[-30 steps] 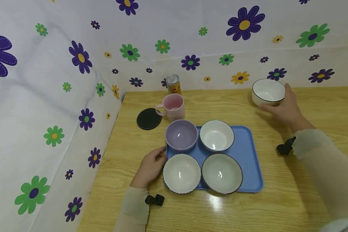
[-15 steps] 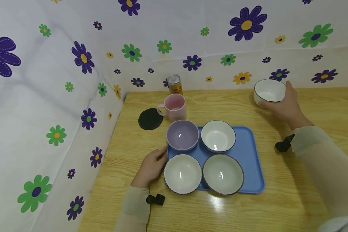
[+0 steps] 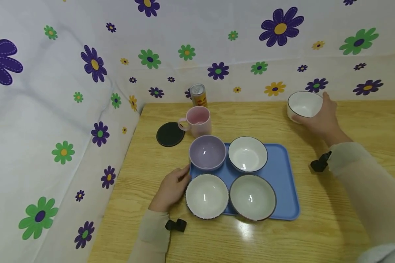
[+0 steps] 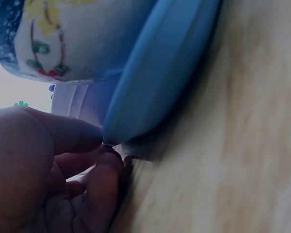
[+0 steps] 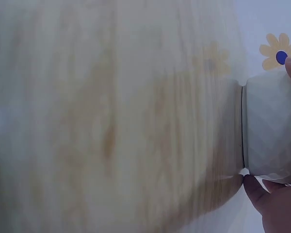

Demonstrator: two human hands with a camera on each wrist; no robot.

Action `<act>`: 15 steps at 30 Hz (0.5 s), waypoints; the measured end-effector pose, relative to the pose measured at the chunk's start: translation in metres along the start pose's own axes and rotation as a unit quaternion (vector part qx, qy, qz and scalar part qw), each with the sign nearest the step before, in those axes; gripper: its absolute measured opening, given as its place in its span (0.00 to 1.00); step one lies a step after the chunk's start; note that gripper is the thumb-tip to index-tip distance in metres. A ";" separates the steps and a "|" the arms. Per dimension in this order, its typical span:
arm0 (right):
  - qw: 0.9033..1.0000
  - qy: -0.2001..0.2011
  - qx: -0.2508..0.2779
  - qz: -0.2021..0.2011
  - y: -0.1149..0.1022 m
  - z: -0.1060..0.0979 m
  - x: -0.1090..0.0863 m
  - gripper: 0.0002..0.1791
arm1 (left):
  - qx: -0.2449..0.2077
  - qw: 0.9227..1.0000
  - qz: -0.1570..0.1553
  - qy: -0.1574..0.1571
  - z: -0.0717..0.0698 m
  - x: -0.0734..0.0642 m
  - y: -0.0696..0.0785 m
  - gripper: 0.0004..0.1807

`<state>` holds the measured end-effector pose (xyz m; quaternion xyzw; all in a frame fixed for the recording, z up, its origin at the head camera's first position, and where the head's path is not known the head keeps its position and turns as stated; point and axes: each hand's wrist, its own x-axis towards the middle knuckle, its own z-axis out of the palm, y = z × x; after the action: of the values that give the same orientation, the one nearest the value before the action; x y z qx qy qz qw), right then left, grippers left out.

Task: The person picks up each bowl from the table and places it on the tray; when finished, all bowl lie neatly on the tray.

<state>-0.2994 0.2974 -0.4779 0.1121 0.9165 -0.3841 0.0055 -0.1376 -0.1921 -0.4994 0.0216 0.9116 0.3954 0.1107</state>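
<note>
At the back right of the table in the head view, my right hand [image 3: 324, 118] grips a white bowl [image 3: 304, 104] with a dark rim. The right wrist view shows the faceted side of that bowl [image 5: 271, 126] between thumb and fingers. My left hand [image 3: 171, 188] pinches the left edge of a blue tray [image 3: 283, 182]; up close, thumb and fingertips meet at the tray's rim [image 4: 150, 77]. Riding on the tray are a purple bowl [image 3: 207, 153], a white bowl with a dark rim [image 3: 248, 154], a speckle-rimmed bowl [image 3: 206, 197] and a brown-rimmed bowl [image 3: 252, 198].
Behind the tray stands a pink mug [image 3: 199, 122], with a drink can [image 3: 198, 95] at its back. A round black coaster [image 3: 170, 134] lies left of the mug. Flower-patterned cloth [image 3: 237, 44] borders the wooden table [image 3: 250, 120] at the back and left.
The right hand and its bowl have shifted only slightly. The left hand keeps its place at the tray, and the bowls on it have not moved.
</note>
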 end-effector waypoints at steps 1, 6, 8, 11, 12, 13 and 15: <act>1.000 -0.002 0.000 -0.004 0.001 -0.001 -0.002 0.70 | 0.001 1.000 0.002 -0.001 0.000 0.000 0.000 0.25; 0.999 -0.008 0.004 -0.032 0.007 -0.009 -0.020 0.70 | -0.018 1.000 0.009 -0.001 0.003 0.001 0.000 0.26; 0.999 -0.010 0.012 -0.049 0.008 -0.013 -0.032 0.70 | -0.028 1.000 0.008 -0.001 0.004 0.001 -0.001 0.27; 0.997 -0.019 0.023 -0.076 0.005 -0.019 -0.053 0.70 | -0.033 0.999 0.007 0.005 0.005 0.001 -0.003 0.27; 0.996 -0.022 0.025 -0.086 0.004 -0.020 -0.060 0.70 | -0.033 0.999 0.007 0.007 0.006 0.002 -0.004 0.27; 0.995 -0.025 0.028 -0.097 0.003 -0.022 -0.068 0.70 | -0.035 0.999 0.007 0.008 0.005 0.002 -0.003 0.27; 0.993 -0.031 0.030 -0.114 0.000 -0.024 -0.085 0.71 | -0.040 0.999 0.003 0.009 0.005 0.002 -0.003 0.26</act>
<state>-0.2152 0.2974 -0.4532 -0.0045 0.9106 -0.4131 -0.0134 -0.1383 -0.1901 -0.5057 0.0166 0.8962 0.4316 0.1017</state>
